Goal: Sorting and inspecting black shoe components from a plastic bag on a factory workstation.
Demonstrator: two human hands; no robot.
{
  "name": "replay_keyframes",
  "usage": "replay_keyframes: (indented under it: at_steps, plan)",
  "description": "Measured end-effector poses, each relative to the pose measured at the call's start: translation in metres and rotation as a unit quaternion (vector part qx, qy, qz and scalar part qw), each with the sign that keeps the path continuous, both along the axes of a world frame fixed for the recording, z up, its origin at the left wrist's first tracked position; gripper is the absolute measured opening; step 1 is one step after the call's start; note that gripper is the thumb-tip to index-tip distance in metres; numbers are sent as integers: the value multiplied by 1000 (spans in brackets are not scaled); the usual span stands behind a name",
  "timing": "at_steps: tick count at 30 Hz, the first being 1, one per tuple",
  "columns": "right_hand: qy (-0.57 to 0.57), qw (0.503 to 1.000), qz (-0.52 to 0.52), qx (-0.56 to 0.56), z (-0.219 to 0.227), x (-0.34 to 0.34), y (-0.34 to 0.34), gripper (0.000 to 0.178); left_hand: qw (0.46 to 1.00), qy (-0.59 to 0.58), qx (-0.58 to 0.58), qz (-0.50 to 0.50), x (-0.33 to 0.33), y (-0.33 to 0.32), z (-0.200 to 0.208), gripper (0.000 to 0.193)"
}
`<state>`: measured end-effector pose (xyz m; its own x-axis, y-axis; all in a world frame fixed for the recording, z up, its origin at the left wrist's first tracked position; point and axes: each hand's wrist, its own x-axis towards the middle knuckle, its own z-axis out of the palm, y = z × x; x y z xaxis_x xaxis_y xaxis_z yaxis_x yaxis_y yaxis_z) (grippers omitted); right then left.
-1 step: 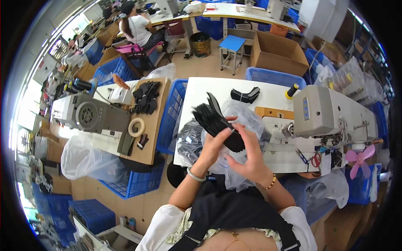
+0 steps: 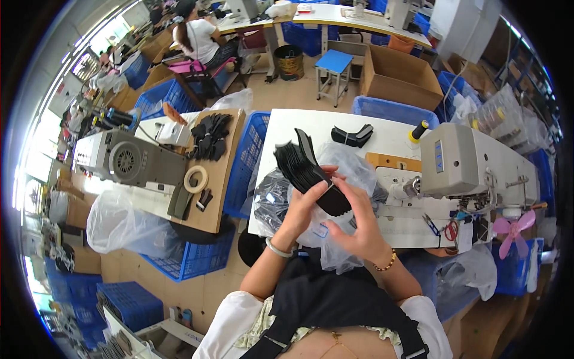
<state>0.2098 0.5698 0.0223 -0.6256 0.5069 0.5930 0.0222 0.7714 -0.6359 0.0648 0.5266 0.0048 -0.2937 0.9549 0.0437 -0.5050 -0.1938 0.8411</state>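
Observation:
A bundle of black, strip-like cut pieces [image 2: 299, 166], fanned at its upper end and circled by a thin pale tie, is raised over the table. My left hand [image 2: 303, 206] is closed on it, thumb across the front and fingertips showing behind. My right hand [image 2: 362, 230] is beside the lower end, thumb spread away from the fingers, fingertips touching the bundle near the tie. Beneath both hands lies a clear plastic bag [image 2: 344, 161]. Another clear bag with dark contents [image 2: 272, 200] sits to the left. A second tied black bundle [image 2: 353, 136] rests farther back on the white table [image 2: 281, 128].
At right stands a sewing machine [image 2: 454, 158], with red-handled scissors [image 2: 451, 230] and a thread spool [image 2: 420, 130] near it. Blue crates [image 2: 246, 161] flank the table. On the left, a board [image 2: 224, 197] carries black gloves [image 2: 212, 136] and a tape roll [image 2: 195, 179]. A co-worker [image 2: 200, 39] sits far left.
The bundle is turned slightly, its upper end shifted a little left and up. My right fingers have moved very slightly against it. The whole view has shifted a touch.

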Motion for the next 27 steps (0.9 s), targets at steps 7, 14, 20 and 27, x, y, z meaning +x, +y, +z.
replay_keyframes:
  at_steps: [7, 14, 20, 27]
  plan:
    - [15, 994, 26, -106, -8, 6, 11, 42, 994, 105, -35, 23, -20, -15, 0, 39]
    - [81, 915, 162, -359, -1, -10, 25, 42, 987, 116, -112, 23, -10, -24, 1, 35]
    - [107, 881, 188, -422, 8, -15, 29, 38, 992, 94, -77, 38, -2, -30, 8, 31]
    - [107, 878, 234, -404, 7, -10, 30, 37, 996, 60, -61, 25, 4, -33, 8, 35]
